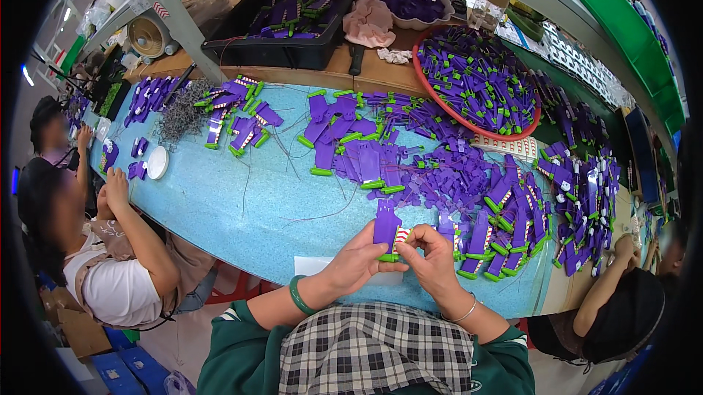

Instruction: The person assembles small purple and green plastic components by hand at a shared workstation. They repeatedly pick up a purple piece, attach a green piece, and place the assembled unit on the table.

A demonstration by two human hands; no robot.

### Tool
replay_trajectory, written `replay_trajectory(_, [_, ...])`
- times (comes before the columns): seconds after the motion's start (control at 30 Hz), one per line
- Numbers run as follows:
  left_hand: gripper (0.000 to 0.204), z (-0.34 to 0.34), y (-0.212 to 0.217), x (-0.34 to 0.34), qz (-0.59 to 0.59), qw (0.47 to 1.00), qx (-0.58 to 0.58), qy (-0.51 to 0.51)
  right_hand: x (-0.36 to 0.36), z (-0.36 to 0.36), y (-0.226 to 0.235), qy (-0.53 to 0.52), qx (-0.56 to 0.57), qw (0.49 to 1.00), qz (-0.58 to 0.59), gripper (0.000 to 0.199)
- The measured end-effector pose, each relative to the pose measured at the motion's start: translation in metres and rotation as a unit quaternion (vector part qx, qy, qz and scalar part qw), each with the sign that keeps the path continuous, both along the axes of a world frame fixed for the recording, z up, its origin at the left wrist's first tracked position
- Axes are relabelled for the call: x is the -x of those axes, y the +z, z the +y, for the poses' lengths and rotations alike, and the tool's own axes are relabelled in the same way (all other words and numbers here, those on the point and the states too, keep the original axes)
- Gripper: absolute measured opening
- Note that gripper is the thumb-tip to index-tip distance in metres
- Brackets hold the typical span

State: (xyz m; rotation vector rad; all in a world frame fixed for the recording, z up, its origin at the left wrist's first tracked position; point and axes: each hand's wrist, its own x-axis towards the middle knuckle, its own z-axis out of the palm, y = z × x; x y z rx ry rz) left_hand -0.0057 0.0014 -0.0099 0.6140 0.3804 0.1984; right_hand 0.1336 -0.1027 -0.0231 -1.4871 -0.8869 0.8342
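My left hand (353,257) grips a flat purple plastic part (386,219) with a bright green end piece, holding it upright just above the table's near edge. Thumb and fingers of my right hand (433,257) are closed at the part's right side, on a small red-and-white striped sticker (401,235). Whether the sticker lies fully flat on the part cannot be made out. Right beside my right hand lies a group of similar purple-and-green parts (480,237) bearing striped stickers. A white paper sheet (311,265) lies partly under my left hand.
Loose purple pieces (447,179) spread over the blue tabletop (220,197). Behind them stand a red round basket (419,76) and a black bin (271,54). A sheet of striped stickers (512,146) lies by the basket. Co-workers sit at left (121,270) and right (615,307).
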Motion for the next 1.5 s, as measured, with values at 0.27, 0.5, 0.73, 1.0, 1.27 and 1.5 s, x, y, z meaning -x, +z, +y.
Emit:
replay_trajectory(0.27, [0.037,-0.003,-0.001,-0.002,0.026,0.991,-0.129,-0.009,0.002,-0.001,0.007,-0.008,0.003,0.999,-0.051,0.012])
replay_trajectory(0.5, [0.027,-0.01,-0.002,-0.001,0.011,0.978,-0.206,0.0,-0.002,-0.002,0.011,-0.034,-0.083,0.974,-0.208,0.013])
replay_trajectory(0.73, [0.028,-0.011,-0.004,0.004,-0.011,0.969,-0.244,-0.026,-0.003,0.003,0.022,-0.018,-0.072,0.973,-0.218,0.021])
replay_trajectory(1.0, [0.038,-0.015,-0.014,-0.012,-0.067,0.962,0.152,-0.215,-0.007,0.005,0.021,0.148,-0.009,0.987,-0.055,0.029])
replay_trajectory(1.27, [0.023,-0.01,0.021,-0.005,-0.024,0.971,-0.234,-0.046,-0.01,0.0,0.031,0.09,-0.073,0.945,0.306,0.034])
replay_trajectory(1.5, [0.023,0.022,0.034,-0.002,-0.112,0.418,-0.883,0.18,-0.019,0.004,0.032,0.12,-0.017,0.941,0.315,0.015])
